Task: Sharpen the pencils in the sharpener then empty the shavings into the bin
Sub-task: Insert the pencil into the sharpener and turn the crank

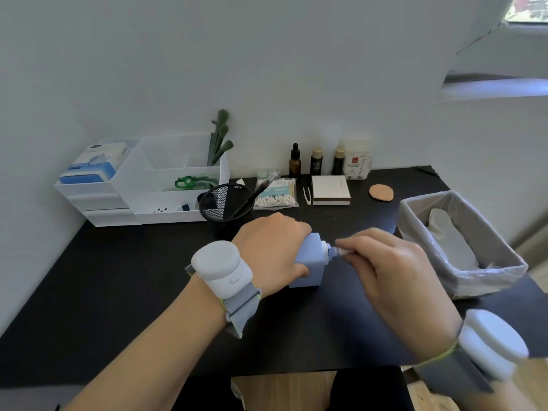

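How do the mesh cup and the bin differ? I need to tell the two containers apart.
The mesh cup is black, round and stands behind the left hand; the bin is rectangular, grey-lined and sits at the table's right end. The cup holds one pencil; the bin holds none. Both are open-topped.

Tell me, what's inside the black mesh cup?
One dark pen or pencil leans inside the black mesh cup, its top poking over the rim. The left hand covers the cup's lower front, so anything lying at the bottom stays hidden.

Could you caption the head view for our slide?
Left hand steadies the blue sharpener while the right hand feeds in a pencil.
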Tool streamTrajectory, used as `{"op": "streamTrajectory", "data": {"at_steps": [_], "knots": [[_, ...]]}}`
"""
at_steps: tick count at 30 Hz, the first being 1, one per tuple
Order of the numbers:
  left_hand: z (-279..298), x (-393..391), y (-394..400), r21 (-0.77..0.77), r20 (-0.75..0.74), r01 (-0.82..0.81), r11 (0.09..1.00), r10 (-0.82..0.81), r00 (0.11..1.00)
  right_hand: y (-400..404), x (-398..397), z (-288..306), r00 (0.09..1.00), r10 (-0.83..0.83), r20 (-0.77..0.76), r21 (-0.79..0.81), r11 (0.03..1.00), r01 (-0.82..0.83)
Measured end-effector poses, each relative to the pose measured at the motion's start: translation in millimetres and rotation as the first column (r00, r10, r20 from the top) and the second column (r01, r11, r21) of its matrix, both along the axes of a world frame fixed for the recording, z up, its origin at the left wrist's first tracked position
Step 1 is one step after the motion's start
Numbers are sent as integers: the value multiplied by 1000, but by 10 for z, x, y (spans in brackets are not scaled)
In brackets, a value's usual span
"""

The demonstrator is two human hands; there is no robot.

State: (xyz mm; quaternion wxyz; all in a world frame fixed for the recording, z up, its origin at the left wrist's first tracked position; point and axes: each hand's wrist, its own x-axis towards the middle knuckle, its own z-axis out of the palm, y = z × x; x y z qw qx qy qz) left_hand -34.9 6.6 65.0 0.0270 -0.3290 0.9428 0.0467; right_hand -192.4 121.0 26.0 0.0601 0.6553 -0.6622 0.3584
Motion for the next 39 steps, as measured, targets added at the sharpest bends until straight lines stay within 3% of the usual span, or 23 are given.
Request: {"op": "streamTrajectory", "data": {"at_steps": [7, 15, 21, 39], "knots": [[26, -18, -30, 37, 26, 27, 999, -28, 999, -424, -100, 0, 995, -65, 72, 23, 998, 63], [43, -28, 8, 15, 38, 30, 999, -31, 999, -666, -193, -338, 991, -92, 102, 159, 984, 75], [46, -22, 15, 6, 47, 33, 999, -33, 998, -541, -140, -491, 995, -79, 58, 260, 964, 61], [83, -99, 84, -63, 95, 39, 997, -33, 995, 138, 122, -319, 999, -28, -37, 256, 966, 37]]}}
